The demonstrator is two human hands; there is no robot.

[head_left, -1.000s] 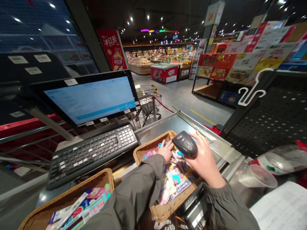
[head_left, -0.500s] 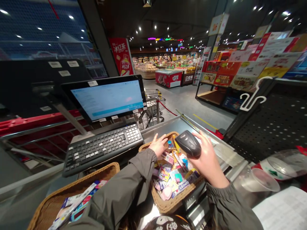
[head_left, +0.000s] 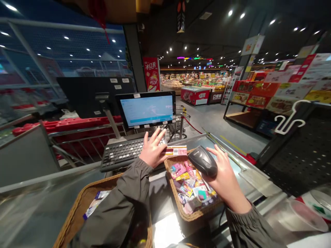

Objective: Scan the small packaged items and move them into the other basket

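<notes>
My right hand is closed around a black handheld barcode scanner, its head tilted left over a wicker basket. Small colourful snack packets fill that basket. Over the right part of the black keyboard, my left hand has its fingers spread. A flat striped packet with a barcode juts out from under its thumb, held at the palm; its left end is hidden by the hand. I cannot tell whether the fingertips touch the keys.
Behind the keyboard stands a lit monitor. A second wicker basket with packets sits at lower left, partly under my sleeve. A white hanger hangs on the black panel at right. Plastic tubs stand at lower right.
My left hand has come out of the packet basket and moved left and up to the keyboard, with the striped packet. The scanner stays in my right hand. The view has shifted left.
</notes>
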